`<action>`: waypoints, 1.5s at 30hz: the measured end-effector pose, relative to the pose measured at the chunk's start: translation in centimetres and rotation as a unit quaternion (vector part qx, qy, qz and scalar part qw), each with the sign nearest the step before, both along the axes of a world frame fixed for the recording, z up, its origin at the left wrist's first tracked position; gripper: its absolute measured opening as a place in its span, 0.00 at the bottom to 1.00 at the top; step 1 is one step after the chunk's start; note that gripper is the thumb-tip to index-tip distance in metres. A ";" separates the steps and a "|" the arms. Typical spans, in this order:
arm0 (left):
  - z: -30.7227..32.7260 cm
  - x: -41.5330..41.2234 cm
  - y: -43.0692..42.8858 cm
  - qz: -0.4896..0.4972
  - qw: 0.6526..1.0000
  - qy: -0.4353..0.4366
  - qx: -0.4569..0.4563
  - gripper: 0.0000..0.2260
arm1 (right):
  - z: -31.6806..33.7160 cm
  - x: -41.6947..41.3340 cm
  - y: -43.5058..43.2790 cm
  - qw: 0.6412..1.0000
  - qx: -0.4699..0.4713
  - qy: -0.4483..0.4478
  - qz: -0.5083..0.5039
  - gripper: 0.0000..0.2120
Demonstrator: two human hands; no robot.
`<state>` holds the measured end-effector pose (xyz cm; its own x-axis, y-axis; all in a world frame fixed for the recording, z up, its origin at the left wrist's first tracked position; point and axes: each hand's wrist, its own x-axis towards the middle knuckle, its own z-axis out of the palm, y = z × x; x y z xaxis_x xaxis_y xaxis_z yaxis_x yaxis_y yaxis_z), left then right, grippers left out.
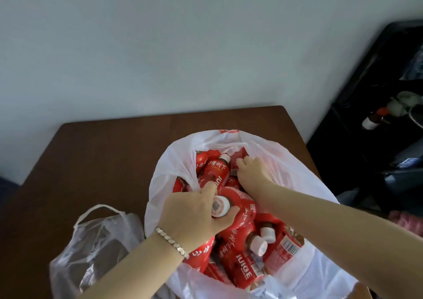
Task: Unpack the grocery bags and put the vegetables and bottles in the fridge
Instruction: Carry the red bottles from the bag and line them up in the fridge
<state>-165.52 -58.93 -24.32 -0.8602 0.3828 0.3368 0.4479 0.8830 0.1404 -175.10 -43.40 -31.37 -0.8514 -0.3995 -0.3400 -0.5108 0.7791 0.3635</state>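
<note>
Gripping the neck of a red-sleeved juice bottle (238, 201) just under its round white cap, the left hand (194, 214) sits at the centre of the frame, fingers and thumb curled round it. That bottle lies tilted on top of a heap of like bottles (242, 259), all glossy red wrap with white print and white screw caps. They are piled every way inside a thin, crinkled white plastic bag (297, 175) whose mouth gapes wide in the lower middle. The right hand (251, 172) reaches into the far side of the bag, its fingers bent down among the red wrappers; whether they clasp anything cannot be told. A bracelet (171, 241) of small flat metal links circles the left wrist. The bag rests on a smooth dark-brown wooden table (103, 152) with rounded corners. At lower left, just beside it, slumps a clear, wrinkled plastic bag (96, 248) with a looped handle. A pale matt wall (160, 46) fills the upper frame.
</note>
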 end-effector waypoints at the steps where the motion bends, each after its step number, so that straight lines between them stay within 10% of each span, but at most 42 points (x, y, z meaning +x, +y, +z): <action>1: 0.1 0.0 -0.1 0.010 1.000 0.000 -0.002 0.20 | -0.4 -0.3 -0.3 1.000 0.022 -0.006 0.000 0.16; 8: 0.1 -0.1 0.2 0.067 0.997 -0.031 -0.035 0.25 | 2.6 0.0 2.4 0.993 -0.069 0.066 -0.068 0.14; 12: 0.7 0.4 0.9 0.066 0.996 -0.057 -0.033 0.22 | 6.8 2.7 5.1 0.917 -0.305 0.035 -0.254 0.14; 17: 2.8 2.0 1.8 0.034 0.999 -0.026 -0.010 0.22 | 11.6 8.2 6.0 0.851 -0.452 0.075 -0.255 0.12; 30: 10.4 4.1 5.4 -0.156 0.983 0.096 -0.001 0.19 | 22.0 20.9 6.7 0.852 -0.370 0.152 -0.339 0.15; 39: 14.2 13.0 14.2 -0.422 0.899 0.113 -0.040 0.20 | 23.8 37.0 9.5 0.743 -0.310 0.251 -0.537 0.14; 45: 14.3 26.0 21.4 -0.608 0.780 0.116 -0.085 0.20 | 23.8 52.1 10.8 0.640 -0.225 0.326 -0.658 0.15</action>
